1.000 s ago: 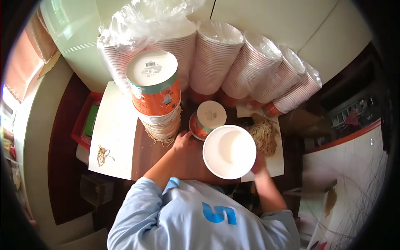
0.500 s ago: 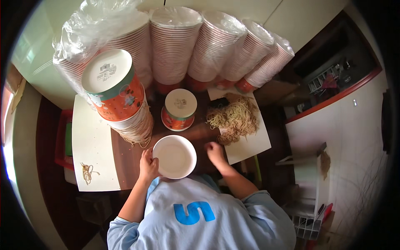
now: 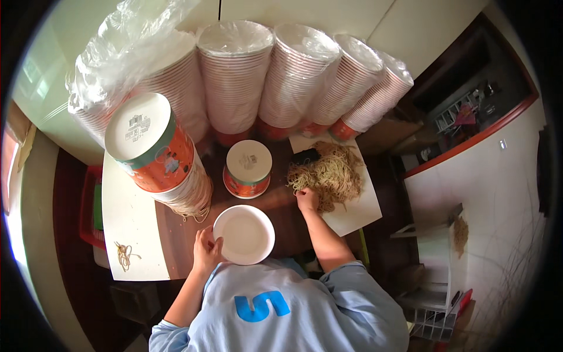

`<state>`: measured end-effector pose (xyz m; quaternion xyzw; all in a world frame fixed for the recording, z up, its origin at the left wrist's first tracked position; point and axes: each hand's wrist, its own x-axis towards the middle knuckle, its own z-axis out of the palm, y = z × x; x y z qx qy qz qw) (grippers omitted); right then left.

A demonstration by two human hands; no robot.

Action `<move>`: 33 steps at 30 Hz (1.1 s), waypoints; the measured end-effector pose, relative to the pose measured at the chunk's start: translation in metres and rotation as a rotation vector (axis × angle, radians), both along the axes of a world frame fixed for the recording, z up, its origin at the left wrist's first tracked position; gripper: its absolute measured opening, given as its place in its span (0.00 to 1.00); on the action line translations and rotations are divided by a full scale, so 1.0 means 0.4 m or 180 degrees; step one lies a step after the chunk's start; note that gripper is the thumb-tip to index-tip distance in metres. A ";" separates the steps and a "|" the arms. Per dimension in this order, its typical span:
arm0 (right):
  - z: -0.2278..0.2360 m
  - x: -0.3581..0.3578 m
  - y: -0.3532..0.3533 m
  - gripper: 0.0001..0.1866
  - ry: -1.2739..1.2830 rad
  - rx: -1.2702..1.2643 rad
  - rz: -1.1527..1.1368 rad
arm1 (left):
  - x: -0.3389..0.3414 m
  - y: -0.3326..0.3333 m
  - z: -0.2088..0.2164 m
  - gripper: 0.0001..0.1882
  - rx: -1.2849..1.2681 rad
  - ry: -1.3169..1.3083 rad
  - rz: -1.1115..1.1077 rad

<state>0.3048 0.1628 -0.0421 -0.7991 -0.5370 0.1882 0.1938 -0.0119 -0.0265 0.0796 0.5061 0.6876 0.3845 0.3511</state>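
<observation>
My left hand [image 3: 207, 251] grips the rim of a white-lined paper bucket [image 3: 244, 234], thumb over the edge, at the table's front. At the left edge of a tangled heap of beige string [image 3: 337, 173], my right hand [image 3: 307, 200] has its fingers closed on strands; exactly how many is hidden. An upside-down orange and green paper bucket [image 3: 247, 167] stands beyond the white-lined one. To the left rises a stack of upturned buckets [image 3: 164, 158], with strings hanging around its lower rims.
Tall stacks of buckets in clear plastic [image 3: 234, 82] line the back. A black item [image 3: 305, 157] lies against the string heap. A few loose strings [image 3: 124, 256] rest on the white board at left. A white shelf [image 3: 431, 246] stands at right.
My right hand has moved forward from the table's front to the string heap. My left hand stays on the bucket's rim. The whole view has shifted slightly.
</observation>
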 end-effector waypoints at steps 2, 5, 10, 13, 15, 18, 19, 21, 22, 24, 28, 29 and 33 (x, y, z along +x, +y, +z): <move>0.004 0.043 -0.016 0.12 0.0489 0.0301 0.0178 | -0.009 0.000 0.005 0.20 0.0112 -0.0069 0.0005; 0.226 0.053 -0.019 0.06 0.2754 0.0070 -0.0174 | -0.033 -0.011 -0.002 0.19 0.0289 -0.0136 0.0169; 0.639 0.118 -0.019 0.01 0.3120 0.1177 0.0601 | -0.038 0.019 0.043 0.18 0.0522 0.0164 0.0112; 0.810 0.087 -0.066 0.05 0.3106 0.1704 0.1282 | -0.035 0.037 0.102 0.15 0.0750 0.0155 0.0164; 0.890 0.043 -0.114 0.05 0.3144 0.1903 0.1756 | -0.039 0.046 0.125 0.13 0.0749 -0.0042 0.0044; 0.903 -0.004 -0.159 0.04 0.3829 0.0902 0.2746 | -0.031 0.047 0.149 0.10 0.0594 -0.1062 -0.0205; 0.878 -0.030 -0.168 0.04 0.3881 0.0317 0.2860 | -0.021 0.049 0.185 0.12 0.0511 -0.1247 -0.0409; 0.830 -0.097 -0.184 0.05 0.3547 -0.0599 0.3028 | 0.007 0.060 0.228 0.14 0.0724 -0.1309 -0.0783; 0.801 -0.128 -0.190 0.06 0.3695 -0.1015 0.3004 | 0.017 0.066 0.236 0.18 0.0872 -0.1326 -0.0963; 0.739 -0.165 -0.207 0.07 0.4034 -0.1398 0.2859 | 0.037 0.082 0.250 0.21 0.0665 -0.1648 -0.1262; 0.691 -0.187 -0.209 0.08 0.4271 -0.1538 0.2541 | 0.062 0.117 0.273 0.22 -0.0307 -0.2705 -0.1674; 0.684 -0.188 -0.207 0.08 0.4276 -0.1550 0.2541 | 0.069 0.128 0.285 0.22 -0.0314 -0.2706 -0.1663; 0.685 -0.197 -0.206 0.06 0.2972 -0.0826 0.2804 | 0.108 0.143 0.283 0.18 -0.0140 -0.2646 -0.1789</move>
